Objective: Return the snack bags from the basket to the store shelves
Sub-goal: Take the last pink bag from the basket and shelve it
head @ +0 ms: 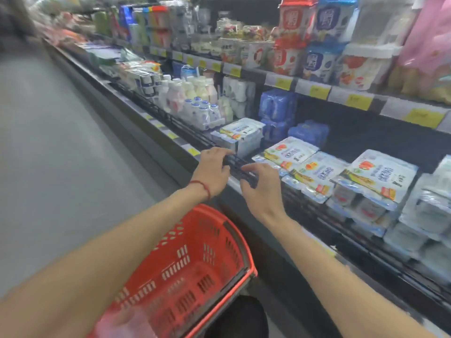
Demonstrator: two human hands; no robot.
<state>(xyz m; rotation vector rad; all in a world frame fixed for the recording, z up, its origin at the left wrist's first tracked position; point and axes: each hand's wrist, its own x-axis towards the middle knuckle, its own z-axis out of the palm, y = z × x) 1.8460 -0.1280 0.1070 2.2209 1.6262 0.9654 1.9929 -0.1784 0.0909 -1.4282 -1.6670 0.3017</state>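
The red slotted plastic basket (195,264) hangs near left, under the forearms. No snack bag shows plainly in it, only a pale pink blur (117,320) at its near corner. The left hand (212,172) curls its fingers over the black wire shelf rail (238,168), and the right hand (262,189) grips it likewise. Such bags are probably light, slippery and crushable, so best pinched at the top seam.

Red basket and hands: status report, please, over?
Left hand and right hand both grip the black shelf rail. Red basket below the arms; no snack bag in either hand. Yogurt packs crowd the shelf behind the rail.
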